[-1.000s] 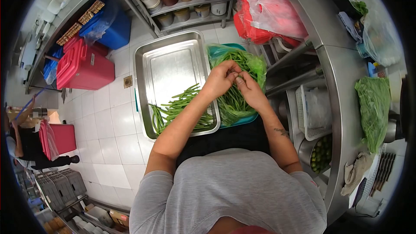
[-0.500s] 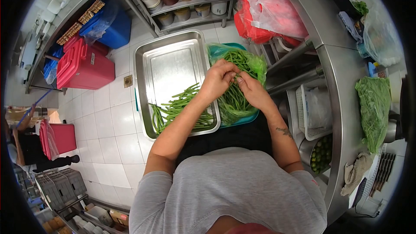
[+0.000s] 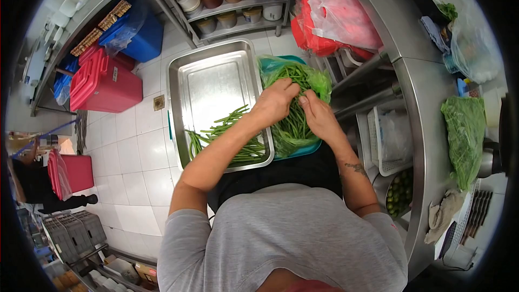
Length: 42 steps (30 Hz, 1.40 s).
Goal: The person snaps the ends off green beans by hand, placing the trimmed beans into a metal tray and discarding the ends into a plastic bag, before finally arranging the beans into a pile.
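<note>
Over a clear plastic bag of green beans point(image 3: 294, 121), my two hands work close together. The bag sits open in a teal tub point(image 3: 300, 152). My left hand point(image 3: 274, 101) is closed, fingers curled at the beans, and a green bean appears to be in its grip. Just to its right, my right hand point(image 3: 320, 114) pinches with thumb and forefinger; the small thing between them is hard to see. Left of the tub stands a steel tray point(image 3: 211, 78), with loose beans point(image 3: 246, 148) piled in its near part, partly hidden by my left forearm.
Red and blue bins point(image 3: 116, 84) stand on the left of the tiled floor. Shelves with tubs point(image 3: 232, 19) are ahead. On the right runs a steel counter point(image 3: 416, 119) with a bag of leafy greens point(image 3: 464, 140) on it. Another person point(image 3: 40, 181) is at far left.
My hands have moved slightly apart; a moment ago their fingertips met over the bag. My left elbow has swung outward to the left. The person at far left has shifted slightly.
</note>
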Available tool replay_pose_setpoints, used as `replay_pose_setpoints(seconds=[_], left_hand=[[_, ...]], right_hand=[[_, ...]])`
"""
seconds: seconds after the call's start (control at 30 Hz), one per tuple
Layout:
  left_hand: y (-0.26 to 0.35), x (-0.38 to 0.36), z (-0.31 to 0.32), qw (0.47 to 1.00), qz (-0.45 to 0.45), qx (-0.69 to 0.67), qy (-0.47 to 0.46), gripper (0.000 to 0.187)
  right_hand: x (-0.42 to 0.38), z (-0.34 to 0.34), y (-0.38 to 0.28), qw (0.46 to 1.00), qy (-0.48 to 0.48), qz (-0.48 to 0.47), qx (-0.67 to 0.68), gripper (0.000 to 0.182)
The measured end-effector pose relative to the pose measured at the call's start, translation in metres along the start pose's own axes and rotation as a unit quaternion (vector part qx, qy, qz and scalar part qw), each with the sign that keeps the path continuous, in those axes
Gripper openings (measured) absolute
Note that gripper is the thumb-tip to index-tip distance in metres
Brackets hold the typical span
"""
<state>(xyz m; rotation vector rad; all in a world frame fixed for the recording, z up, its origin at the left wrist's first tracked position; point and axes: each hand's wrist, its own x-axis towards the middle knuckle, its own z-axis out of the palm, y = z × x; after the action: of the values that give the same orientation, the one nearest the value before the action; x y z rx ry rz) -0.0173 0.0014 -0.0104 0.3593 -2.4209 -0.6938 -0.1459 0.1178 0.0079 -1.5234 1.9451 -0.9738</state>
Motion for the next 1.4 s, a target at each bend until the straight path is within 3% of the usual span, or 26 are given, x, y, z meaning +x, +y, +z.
replay_pose_setpoints(seconds=[0.07,0.13,0.17,0.2,0.23,0.3,0.33,0.37,0.5,0.6,0.73,0.83,0.97,1.07,1.17,1.23,1.33,1.4], left_hand=[[-0.005,-0.001,0.015,0.991,-0.075,-0.064,0.093,0.008],[-0.012,0.002,0.023,0.953,-0.17,-0.135,0.21,0.007],[-0.02,0.002,0.023,0.936,-0.235,-0.185,0.188,0.007],[-0.023,0.003,0.012,0.91,-0.299,-0.234,0.165,0.008],[-0.025,0.004,0.005,0.877,-0.361,-0.283,0.143,0.008],[-0.032,-0.004,0.013,0.946,-0.233,-0.2,0.102,0.01],[-0.03,-0.006,0.016,0.969,-0.166,-0.155,0.097,0.011],[-0.03,-0.007,0.016,0.985,-0.095,-0.109,0.089,0.011],[-0.019,-0.006,0.003,0.978,-0.194,-0.066,0.029,0.017],[-0.015,-0.014,0.001,0.969,-0.196,-0.148,0.024,0.016],[-0.009,-0.023,-0.003,0.892,-0.231,-0.363,-0.141,0.02],[-0.003,-0.022,0.005,0.854,-0.27,-0.417,-0.154,0.017],[0.008,-0.024,0.019,0.927,-0.233,-0.294,-0.013,0.012],[0.021,-0.02,0.024,0.976,-0.168,-0.106,0.09,0.01],[0.026,-0.018,0.028,0.974,-0.168,-0.033,0.146,0.008],[0.018,-0.022,0.038,0.961,-0.206,-0.05,0.175,0.008],[0.018,-0.024,0.029,0.865,-0.381,-0.318,0.074,0.012],[0.037,-0.023,0.021,0.881,-0.311,-0.344,0.097,0.018]], right_hand=[[-0.001,0.026,0.0,0.984,0.049,0.061,0.161,0.027],[-0.009,0.039,-0.003,0.948,-0.061,0.139,0.281,0.025],[-0.013,0.042,-0.004,0.917,-0.115,0.177,0.338,0.025],[-0.015,0.037,-0.012,0.828,-0.136,0.218,0.498,0.022],[-0.012,0.035,-0.008,0.809,-0.11,0.198,0.542,0.02],[0.002,0.028,0.008,0.759,-0.058,0.159,0.629,0.017],[0.008,0.022,0.014,0.71,-0.078,0.131,0.687,0.016],[0.012,0.019,0.019,0.707,-0.073,0.125,0.692,0.015],[0.021,0.006,0.017,0.702,-0.054,0.097,0.703,0.015],[0.026,0.002,0.016,0.692,-0.042,0.076,0.716,0.015],[0.03,0.001,0.024,0.678,-0.036,0.047,0.732,0.014],[0.031,0.002,0.024,0.678,-0.031,0.043,0.733,0.013],[0.029,0.002,0.015,0.699,-0.012,0.042,0.714,0.012],[0.022,0.011,-0.008,0.822,0.049,-0.031,0.566,0.014],[0.015,0.025,-0.015,0.879,0.042,-0.061,0.472,0.011],[0.021,0.026,-0.004,0.826,0.092,-0.017,0.556,0.011],[0.024,0.015,0.01,0.711,0.085,-0.01,0.698,0.013],[0.028,0.019,0.019,0.671,0.048,0.017,0.74,0.013]])
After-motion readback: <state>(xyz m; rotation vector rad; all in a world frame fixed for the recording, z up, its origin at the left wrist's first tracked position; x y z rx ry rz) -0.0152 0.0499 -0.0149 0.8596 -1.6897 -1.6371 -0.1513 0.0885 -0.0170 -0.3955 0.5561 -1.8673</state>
